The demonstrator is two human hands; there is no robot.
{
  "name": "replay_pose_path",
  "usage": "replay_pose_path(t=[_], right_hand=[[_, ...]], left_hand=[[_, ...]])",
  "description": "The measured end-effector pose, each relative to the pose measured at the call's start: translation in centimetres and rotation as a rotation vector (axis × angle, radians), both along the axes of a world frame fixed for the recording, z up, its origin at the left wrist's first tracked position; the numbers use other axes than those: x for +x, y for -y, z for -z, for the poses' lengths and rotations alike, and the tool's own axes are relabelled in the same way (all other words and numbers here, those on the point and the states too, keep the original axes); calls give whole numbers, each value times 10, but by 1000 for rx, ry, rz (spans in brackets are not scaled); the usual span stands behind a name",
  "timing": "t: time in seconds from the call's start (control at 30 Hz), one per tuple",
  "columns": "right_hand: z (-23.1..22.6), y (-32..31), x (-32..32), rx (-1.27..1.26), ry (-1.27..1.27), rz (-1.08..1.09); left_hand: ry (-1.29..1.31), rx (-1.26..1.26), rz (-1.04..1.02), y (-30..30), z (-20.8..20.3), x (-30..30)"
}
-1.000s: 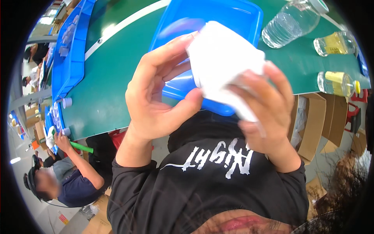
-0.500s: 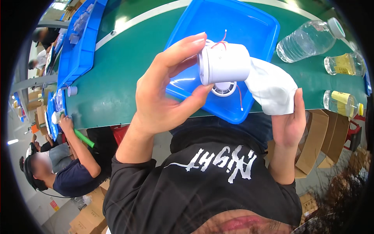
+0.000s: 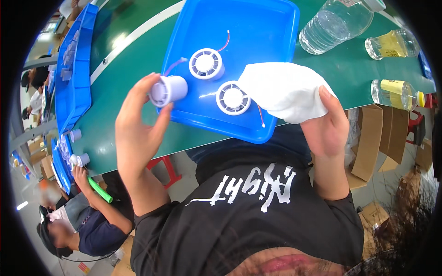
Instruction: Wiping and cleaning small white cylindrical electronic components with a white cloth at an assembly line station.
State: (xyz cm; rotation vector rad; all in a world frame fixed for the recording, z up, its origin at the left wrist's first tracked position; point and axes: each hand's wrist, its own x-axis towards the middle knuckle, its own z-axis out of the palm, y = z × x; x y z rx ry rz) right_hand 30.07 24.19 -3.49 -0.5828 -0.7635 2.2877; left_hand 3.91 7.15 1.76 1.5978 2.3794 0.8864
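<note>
Between the thumb and fingers of my left hand is a small white cylindrical fan, gripped by its end and tilted on its side over the tray's left edge. A thin wire with a small plug trails up from it. My right hand grips a crumpled white cloth, whose free part spreads leftward over the tray. In the blue tray lie a white round fan and a second fan beside the cloth, each with a red wire.
At the right stand a large clear bottle and two smaller bottles with yellow labels. A long blue bin lies along the left of the green table. A co-worker holding a green tube sits at left; cardboard boxes stand right.
My left hand has carried the fan left and down, away from the cloth. My right hand, still gripping the cloth, has shifted left. The whole view has moved, and two fans now show in the tray.
</note>
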Motion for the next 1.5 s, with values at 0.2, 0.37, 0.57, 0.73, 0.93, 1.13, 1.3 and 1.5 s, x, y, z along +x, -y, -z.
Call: replay_pose_path(t=[0.2, 0.37, 0.57, 0.73, 0.93, 1.13, 1.3, 1.5], right_hand=[[-2, -2, -1, 4, -103, -66], [7, 0, -4, -21, -185, -51], [24, -16, 11, 66, 113, 58], [30, -45, 30, 88, 279, 211], [27, -67, 14, 164, 281, 163], [29, -64, 3, 198, 389, 205], [18, -51, -7, 190, 339, 122], [18, -40, -10, 101, 276, 97]], left_hand=[[-93, -81, 121, -16, 1, 4], [-16, -83, 22, -1, -6, -17], [-165, -49, -180, 55, 4, -55], [-202, -126, -464, 109, 28, -88], [-542, -228, -902, 206, 53, -158], [-419, -623, -1424, 266, 45, -268], [-95, -689, -1161, 330, 43, -317], [333, -187, -942, 283, 32, -272]])
